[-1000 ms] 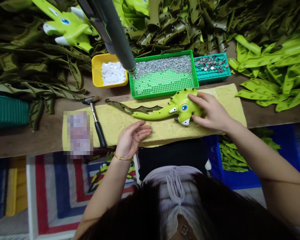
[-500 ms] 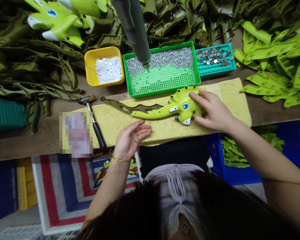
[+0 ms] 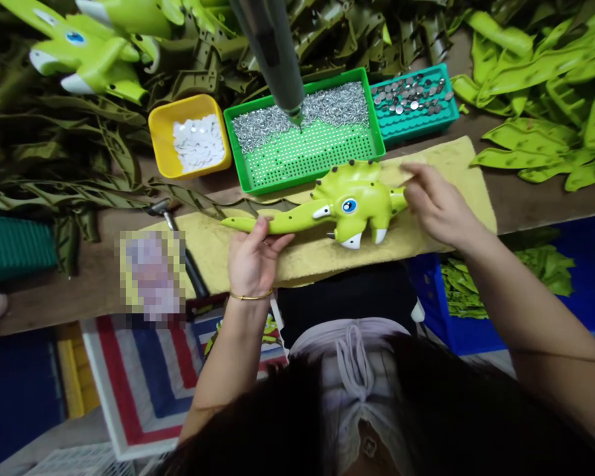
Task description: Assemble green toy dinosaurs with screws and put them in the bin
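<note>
A lime-green toy with a dinosaur head (image 3: pixel 359 192) lies along the yellow cloth. It has a blue eye, white horn tips and a frill with dark studs. My left hand (image 3: pixel 255 254) grips its long, thin green end, thumb on top and fingers beneath. At the opposite end, my right hand (image 3: pixel 439 205) has curled fingers at the toy's narrow tip, with the index finger stretched out above; its thumb is partly hidden. Behind the thin end, a dark olive strip (image 3: pixel 208 203) shows along the toy's edge.
A powered screwdriver (image 3: pixel 280 73) hangs over the green screw tray (image 3: pixel 307 155). Beside it stand a yellow tub (image 3: pixel 163 149) of white pieces and a teal tray (image 3: pixel 411 125) of metal discs. A hammer (image 3: pixel 191 264) lies left on the cloth (image 3: pixel 456 172). Olive and green parts are heaped behind.
My left hand has closed on the toy's thin end. My right hand has slid off the head to the right-hand tip. The head is turned slightly, showing more of its right side.
</note>
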A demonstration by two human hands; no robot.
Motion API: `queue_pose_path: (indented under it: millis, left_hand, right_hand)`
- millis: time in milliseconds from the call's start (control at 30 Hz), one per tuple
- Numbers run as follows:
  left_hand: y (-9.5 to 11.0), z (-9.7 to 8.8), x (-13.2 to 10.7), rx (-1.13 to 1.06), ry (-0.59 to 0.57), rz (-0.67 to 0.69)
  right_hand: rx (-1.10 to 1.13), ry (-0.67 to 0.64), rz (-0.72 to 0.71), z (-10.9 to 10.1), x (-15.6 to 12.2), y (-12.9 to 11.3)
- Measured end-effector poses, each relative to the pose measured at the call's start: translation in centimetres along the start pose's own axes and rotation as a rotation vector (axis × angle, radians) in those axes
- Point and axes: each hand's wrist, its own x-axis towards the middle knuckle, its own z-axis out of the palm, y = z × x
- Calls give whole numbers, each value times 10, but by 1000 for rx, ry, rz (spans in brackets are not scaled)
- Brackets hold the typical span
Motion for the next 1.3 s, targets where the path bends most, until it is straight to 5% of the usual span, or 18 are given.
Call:
queue_pose_path:
  millis: [133, 200, 300, 367, 433, 500, 600, 667, 800, 900, 1100, 1300]
  left_hand:
    - [7, -17, -3, 134, 9, 85]
    - [13, -25, -10, 387, 42, 272]
    - [25, -30, -21, 899, 39, 668]
    - [32, -24, -24, 1121, -145, 743]
    - [36, -14, -24, 1214, -376, 726]
    - [39, -1, -21, 1289, -520, 734]
    - [43, 15, -18, 1341, -575, 743]
    - [49, 16, -16, 1381, -578, 752]
    - [63, 1, -15, 1360, -496, 825]
    - [62, -4, -19, 1283, -496, 810]
    - [55, 9, -32, 1230, -455, 813]
    - [58, -9, -13, 1318, -598, 1280]
  right_hand:
    - [486, 168, 246, 18, -5, -8]
    - [604, 202, 262, 24, -3, -5]
    - [686, 143, 314, 21, 2, 2]
    - [641, -7, 317, 14, 5, 2]
    - [443, -81, 218, 3, 3, -4]
    - [154, -20, -45, -8, -1, -16]
    - [-180, 75, -501, -20, -7, -30]
    - [-225, 66, -651, -25, -8, -32]
    - [-337, 179, -668, -27, -5, -36]
    - [-565, 197, -784, -8, -3, -58]
    - [-300, 42, -893, 37, 19, -82]
    - [-293, 120, -952, 23, 1, -90]
